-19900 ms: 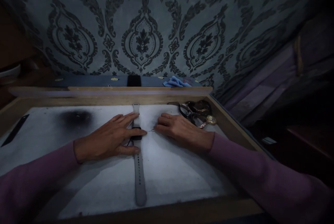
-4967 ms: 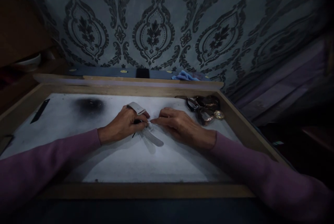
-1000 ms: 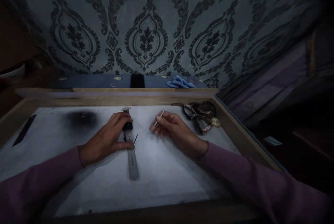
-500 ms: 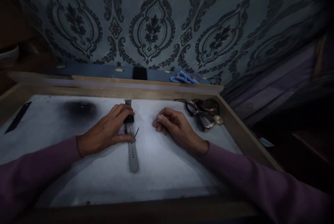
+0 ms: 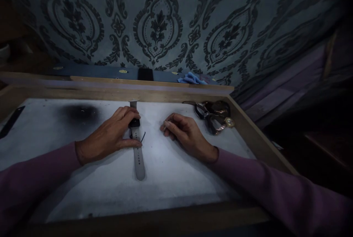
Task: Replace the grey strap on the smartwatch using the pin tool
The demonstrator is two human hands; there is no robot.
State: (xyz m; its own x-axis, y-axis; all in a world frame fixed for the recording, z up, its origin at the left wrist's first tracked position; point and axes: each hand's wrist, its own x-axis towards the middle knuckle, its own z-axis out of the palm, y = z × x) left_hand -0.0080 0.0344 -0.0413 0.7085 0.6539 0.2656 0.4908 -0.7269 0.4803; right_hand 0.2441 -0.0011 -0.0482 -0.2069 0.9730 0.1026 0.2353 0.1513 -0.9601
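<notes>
A smartwatch (image 5: 135,123) with a dark face and a pale grey strap (image 5: 139,165) lies lengthwise on the white surface. My left hand (image 5: 111,134) is closed on it: the fingers rest on the watch case, and the thumb lies across the strap below. A thin dark strip (image 5: 143,136) sticks out beside the thumb. To the right, my right hand (image 5: 187,134) is held in a pinch just above the surface, apart from the watch. Whatever sits between its fingertips is too small and dim to make out.
Several wristwatches (image 5: 216,117), some with dark straps, are heaped in the back right corner of a wood-rimmed tray (image 5: 248,130). A dark flat strip (image 5: 12,121) lies at the left. Behind the rim are a blue cloth (image 5: 191,78) and a black rectangular object (image 5: 145,74).
The view has shifted slightly, so everything sits a little further left and higher. Both hands keep nearly the same pose, and the smartwatch stays in place under my left hand.
</notes>
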